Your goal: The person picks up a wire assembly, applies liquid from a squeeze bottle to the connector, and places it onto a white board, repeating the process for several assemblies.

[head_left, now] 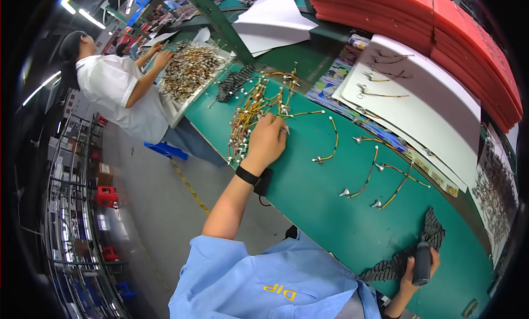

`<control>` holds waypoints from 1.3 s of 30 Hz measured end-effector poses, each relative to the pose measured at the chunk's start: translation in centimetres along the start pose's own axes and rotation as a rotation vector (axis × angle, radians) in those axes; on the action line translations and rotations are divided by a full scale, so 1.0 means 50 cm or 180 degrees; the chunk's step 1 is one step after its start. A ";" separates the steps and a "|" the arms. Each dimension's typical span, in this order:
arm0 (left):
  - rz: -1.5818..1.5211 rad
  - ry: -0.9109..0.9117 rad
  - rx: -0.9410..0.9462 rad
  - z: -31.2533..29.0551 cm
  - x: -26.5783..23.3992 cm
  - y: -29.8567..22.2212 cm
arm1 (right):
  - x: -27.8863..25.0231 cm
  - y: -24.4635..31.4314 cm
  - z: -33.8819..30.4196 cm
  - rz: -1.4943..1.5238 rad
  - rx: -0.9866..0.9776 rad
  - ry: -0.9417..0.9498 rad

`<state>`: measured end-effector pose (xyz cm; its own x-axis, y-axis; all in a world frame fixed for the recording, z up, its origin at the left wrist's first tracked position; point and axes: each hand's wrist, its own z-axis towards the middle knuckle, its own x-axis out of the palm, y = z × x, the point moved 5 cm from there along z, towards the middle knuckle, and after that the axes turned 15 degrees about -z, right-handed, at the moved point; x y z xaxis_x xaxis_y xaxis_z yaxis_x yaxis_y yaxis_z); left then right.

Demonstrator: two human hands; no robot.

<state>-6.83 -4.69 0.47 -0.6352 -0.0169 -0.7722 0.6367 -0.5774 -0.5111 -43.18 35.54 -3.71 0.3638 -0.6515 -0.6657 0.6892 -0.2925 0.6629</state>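
My left hand (266, 144) is closed, fingertips at the right edge of a heap of wire leads (249, 112) with yellow, red and black wires and small metal knob-like parts. What it pinches, if anything, is hidden. At the lower right, my right hand (408, 277) wraps round a dark grey cylinder (422, 264), which lies against a crumpled dark ribbed cloth strip (433, 230). Between the hands, separate wire leads (366, 176) lie spread on the green table (314, 192), each with a metal part at one end.
White sheets (419, 120) carrying several leads lie at the right, beside stacked red trays (468, 49). Another dark cloth strip (234, 83) lies beyond the heap. At the far left a person in white (118, 79) reaches over a tray of parts (190, 71). A green post (215, 21) rises behind the table.
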 end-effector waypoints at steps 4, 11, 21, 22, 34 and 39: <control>-0.0426 0.0783 -0.0206 -0.043 -0.014 -0.038 | 0.004 -0.003 0.006 0.0044 0.0107 0.0038; -0.0430 0.0910 -0.0235 -0.110 -0.028 -0.083 | 0.008 0.006 0.011 0.0009 0.0185 0.0021; -0.0604 0.0090 -0.1016 -0.141 -0.024 -0.055 | 0.001 0.007 0.014 0.0289 0.0298 -0.0022; -0.0597 0.0083 -0.1004 -0.138 -0.027 -0.058 | 0.003 0.007 0.016 0.0316 0.0299 -0.0033; -0.3711 -0.0466 -0.1639 -0.144 -0.007 -0.158 | -0.021 -0.062 -0.023 0.0380 0.0324 -0.0396; -0.4598 0.0745 -0.1576 -0.120 0.076 -0.311 | -0.022 -0.076 -0.033 0.0847 0.0979 -0.0773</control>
<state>-16.52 9.13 3.20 -0.7667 0.4503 0.4576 -0.3326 0.3312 -0.8830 -45.18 38.53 -6.07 0.3201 -0.8661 -0.3840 0.3610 -0.2632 0.8947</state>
